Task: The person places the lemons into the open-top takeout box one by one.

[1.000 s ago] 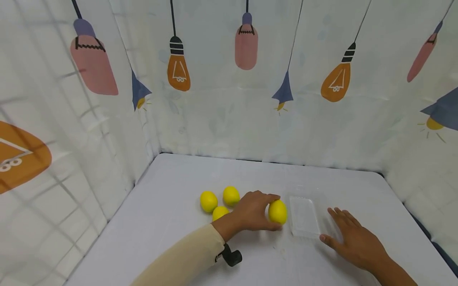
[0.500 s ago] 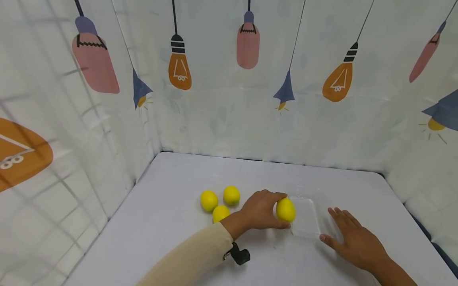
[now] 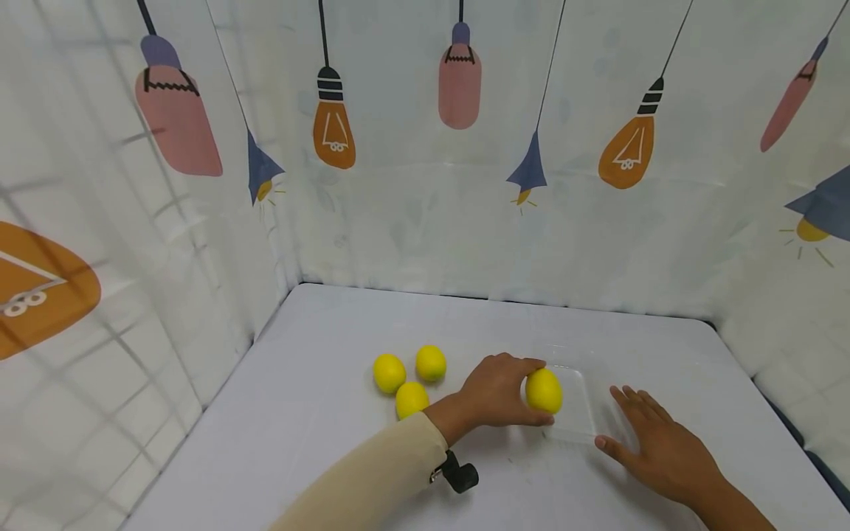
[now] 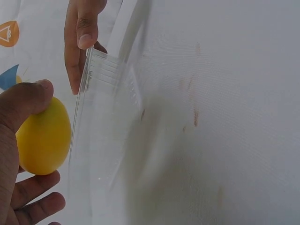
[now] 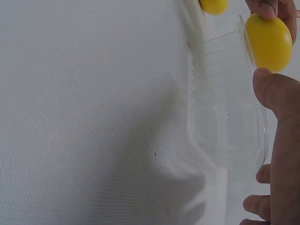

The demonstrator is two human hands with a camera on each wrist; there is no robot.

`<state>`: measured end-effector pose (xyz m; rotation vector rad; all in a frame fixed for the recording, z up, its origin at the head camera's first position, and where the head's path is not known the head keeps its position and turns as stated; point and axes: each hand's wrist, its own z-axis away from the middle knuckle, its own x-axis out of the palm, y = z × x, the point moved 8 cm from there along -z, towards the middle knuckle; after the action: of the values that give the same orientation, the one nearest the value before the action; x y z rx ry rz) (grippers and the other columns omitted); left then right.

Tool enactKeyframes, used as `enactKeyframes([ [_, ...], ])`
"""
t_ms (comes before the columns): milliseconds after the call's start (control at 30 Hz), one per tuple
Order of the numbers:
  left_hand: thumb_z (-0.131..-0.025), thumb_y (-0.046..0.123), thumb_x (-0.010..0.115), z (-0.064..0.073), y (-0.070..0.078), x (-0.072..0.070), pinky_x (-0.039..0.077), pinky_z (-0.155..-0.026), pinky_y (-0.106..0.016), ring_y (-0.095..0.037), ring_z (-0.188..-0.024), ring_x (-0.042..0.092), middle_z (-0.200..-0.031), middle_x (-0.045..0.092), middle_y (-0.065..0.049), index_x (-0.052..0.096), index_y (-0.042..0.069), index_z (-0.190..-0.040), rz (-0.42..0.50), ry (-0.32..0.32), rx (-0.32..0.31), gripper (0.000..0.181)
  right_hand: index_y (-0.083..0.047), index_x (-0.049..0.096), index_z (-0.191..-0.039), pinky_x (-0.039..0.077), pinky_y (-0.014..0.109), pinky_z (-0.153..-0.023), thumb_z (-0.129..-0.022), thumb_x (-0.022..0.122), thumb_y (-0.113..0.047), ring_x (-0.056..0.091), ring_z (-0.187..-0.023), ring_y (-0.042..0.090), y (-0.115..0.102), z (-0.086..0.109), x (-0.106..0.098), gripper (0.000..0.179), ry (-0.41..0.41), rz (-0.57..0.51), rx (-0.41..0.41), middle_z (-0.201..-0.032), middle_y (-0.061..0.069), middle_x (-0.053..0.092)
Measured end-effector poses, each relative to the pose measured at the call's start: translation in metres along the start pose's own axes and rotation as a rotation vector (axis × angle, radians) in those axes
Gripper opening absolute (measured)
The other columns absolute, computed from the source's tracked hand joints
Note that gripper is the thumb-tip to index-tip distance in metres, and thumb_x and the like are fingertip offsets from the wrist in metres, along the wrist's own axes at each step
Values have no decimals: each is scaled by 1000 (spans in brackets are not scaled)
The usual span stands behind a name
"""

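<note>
My left hand (image 3: 501, 391) holds a yellow lemon (image 3: 544, 391) between thumb and fingers, over the left side of a clear plastic container (image 3: 576, 422). In the left wrist view the lemon (image 4: 46, 138) is at the container's rim (image 4: 77, 117), above the table. My right hand (image 3: 664, 446) lies along the container's right side with fingers straight; in the right wrist view its thumb (image 5: 267, 86) is at the rim. Left of the left hand, three more lemons sit grouped on the table: one at the left (image 3: 389, 373), one behind (image 3: 431, 363), one nearer (image 3: 412, 399).
The white table (image 3: 319, 457) has fabric walls (image 3: 412, 221) printed with lamps and bulbs along its back and sides. A small black device (image 3: 460, 473) is strapped at the left wrist below the beige sleeve (image 3: 372, 479).
My left hand has carried the lemon rightward, from beside the container to over its left part. The right hand has stayed where it was, and the three grouped lemons have not moved.
</note>
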<state>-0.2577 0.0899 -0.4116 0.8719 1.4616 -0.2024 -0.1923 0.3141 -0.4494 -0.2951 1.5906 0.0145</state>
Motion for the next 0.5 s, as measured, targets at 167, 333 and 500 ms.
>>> enactKeyframes([
  [167, -80, 67, 75, -5, 2, 3, 46, -93, -26, -9, -110, 57, -130, 63, 17, 55, 29, -148, -5, 4, -3, 81, -3, 38, -156, 40, 72, -100, -90, 55, -75, 34, -140, 51, 0, 0, 0, 99, -1, -1, 0, -155, 28, 39],
  [333, -80, 68, 75, -10, 7, 4, 46, -88, -25, -9, -107, 57, -126, 64, 18, 57, 30, -147, -13, 16, -1, 79, -4, 38, -157, 41, 71, -99, -90, 56, -75, 34, -140, 50, 0, 0, 1, 99, -1, -6, -2, -155, 28, 39],
  [500, -80, 68, 75, -15, 11, 5, 46, -88, -23, -8, -107, 56, -126, 64, 18, 57, 30, -147, -9, 23, 10, 79, -4, 38, -157, 41, 71, -99, -90, 56, -75, 34, -140, 50, 0, -1, 1, 99, -4, -10, -1, -156, 28, 39],
])
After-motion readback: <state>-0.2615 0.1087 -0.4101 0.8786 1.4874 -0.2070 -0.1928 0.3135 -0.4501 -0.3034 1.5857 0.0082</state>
